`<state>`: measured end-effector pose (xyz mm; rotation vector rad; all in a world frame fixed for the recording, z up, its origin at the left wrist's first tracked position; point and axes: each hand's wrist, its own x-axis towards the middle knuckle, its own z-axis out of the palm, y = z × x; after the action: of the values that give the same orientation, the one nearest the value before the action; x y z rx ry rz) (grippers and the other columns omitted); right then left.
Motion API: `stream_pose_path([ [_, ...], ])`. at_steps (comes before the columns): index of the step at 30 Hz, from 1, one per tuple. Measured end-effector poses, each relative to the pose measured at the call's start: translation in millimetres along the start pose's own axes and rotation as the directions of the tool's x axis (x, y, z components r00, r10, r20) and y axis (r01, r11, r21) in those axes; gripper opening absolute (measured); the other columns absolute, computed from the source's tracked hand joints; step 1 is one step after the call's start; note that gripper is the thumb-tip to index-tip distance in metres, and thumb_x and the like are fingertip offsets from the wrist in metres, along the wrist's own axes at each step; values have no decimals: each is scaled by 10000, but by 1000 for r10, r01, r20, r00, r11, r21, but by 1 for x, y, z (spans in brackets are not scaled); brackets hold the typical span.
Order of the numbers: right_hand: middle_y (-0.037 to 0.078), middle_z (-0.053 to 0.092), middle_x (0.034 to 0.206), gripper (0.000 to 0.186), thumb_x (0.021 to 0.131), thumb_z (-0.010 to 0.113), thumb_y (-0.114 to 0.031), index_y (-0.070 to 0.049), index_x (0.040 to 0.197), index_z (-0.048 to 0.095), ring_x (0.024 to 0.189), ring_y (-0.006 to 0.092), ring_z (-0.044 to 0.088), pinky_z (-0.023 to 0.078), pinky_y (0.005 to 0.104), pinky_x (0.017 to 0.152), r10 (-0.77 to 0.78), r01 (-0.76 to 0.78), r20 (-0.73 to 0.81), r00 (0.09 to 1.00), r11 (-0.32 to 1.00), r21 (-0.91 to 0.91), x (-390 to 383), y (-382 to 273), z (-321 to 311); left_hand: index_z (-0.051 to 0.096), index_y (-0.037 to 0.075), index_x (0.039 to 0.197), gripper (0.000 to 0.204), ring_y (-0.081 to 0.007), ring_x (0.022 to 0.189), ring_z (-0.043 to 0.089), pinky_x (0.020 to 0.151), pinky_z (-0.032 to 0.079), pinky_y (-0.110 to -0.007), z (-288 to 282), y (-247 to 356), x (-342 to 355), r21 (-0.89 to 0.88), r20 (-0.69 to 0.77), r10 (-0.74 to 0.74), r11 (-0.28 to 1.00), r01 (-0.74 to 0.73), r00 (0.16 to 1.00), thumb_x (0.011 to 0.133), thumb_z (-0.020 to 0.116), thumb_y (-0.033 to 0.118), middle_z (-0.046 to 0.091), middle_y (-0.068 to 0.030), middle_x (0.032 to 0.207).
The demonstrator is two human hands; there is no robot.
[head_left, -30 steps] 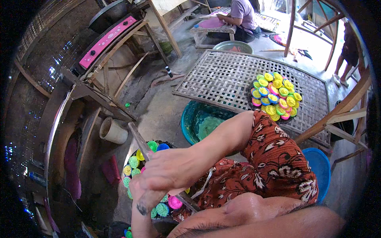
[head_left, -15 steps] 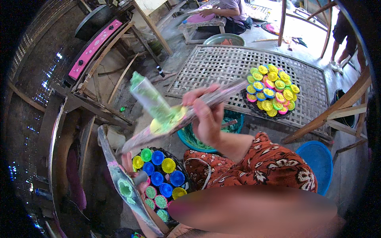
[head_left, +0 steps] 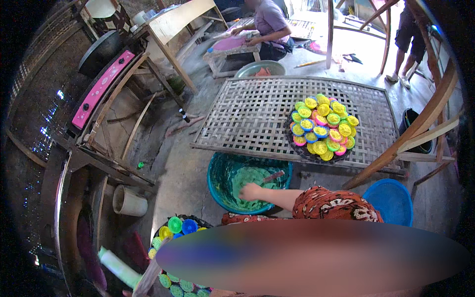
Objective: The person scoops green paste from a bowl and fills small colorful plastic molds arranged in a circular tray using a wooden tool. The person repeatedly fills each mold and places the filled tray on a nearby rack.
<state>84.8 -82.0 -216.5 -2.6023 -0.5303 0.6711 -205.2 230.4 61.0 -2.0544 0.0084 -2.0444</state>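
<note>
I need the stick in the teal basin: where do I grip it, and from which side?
Probably best to take the stick by its right end, from above and the right. It lies slanted in the teal basin: its left end seems to reach the green paste, while its right end points away toward the rim. The right hand is at the paste, left of the stick.

Small rustic workshop: woven wall, bare concrete floor, pink stove panel, big lattice rack, bright filled cups, teal tub of green paste, co-worker seated at low bench
</note>
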Motion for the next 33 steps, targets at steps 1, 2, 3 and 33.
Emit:
stream_pose_path([
  [1, 172, 642, 925, 477, 854, 459, -485, -60, 928, 665, 914, 338, 599, 468, 433, 816, -14, 18, 66, 998, 998, -56, 1, 18, 18, 228, -125, 1299, 712, -248, 802, 616, 659, 539, -331, -12, 2, -3, 451, 98, 100, 883, -134, 990, 760, 679, -13, 573, -164, 966],
  [2, 181, 636, 952, 498, 859, 437, -498, -70, 985, 660, 930, 331, 596, 458, 423, 846, 68, -40, 219, 973, 991, -130, 3, 31, 34, 217, -136, 1299, 725, -246, 841, 607, 677, 532, -326, -11, -2, -6, 509, -66, 91, 860, -45, 994, 766, 685, 18, 551, -174, 1018],
  [3, 179, 634, 968, 515, 862, 430, -505, -59, 985, 658, 949, 323, 590, 453, 417, 859, 63, -42, 189, 980, 993, -109, 4, 39, 46, 207, -147, 1299, 740, -243, 880, 597, 695, 525, -322, -15, -4, -9, 550, -227, 91, 833, 51, 970, 773, 690, 49, 529, -184, 1070],
  [33, 100, 648, 976, 191, 779, 574, -168, -82, 904, 690, 891, 281, 628, 520, 373, 731, 175, -177, -44, 984, 884, -433, -31, 102, 23, 207, 9, 1371, 856, -243, 1033, 542, 819, 497, -342, -93, -46, -48, 413, -5, -76, 908, 71, 997, 712, 743, 108, 442, -139, 1261],
])
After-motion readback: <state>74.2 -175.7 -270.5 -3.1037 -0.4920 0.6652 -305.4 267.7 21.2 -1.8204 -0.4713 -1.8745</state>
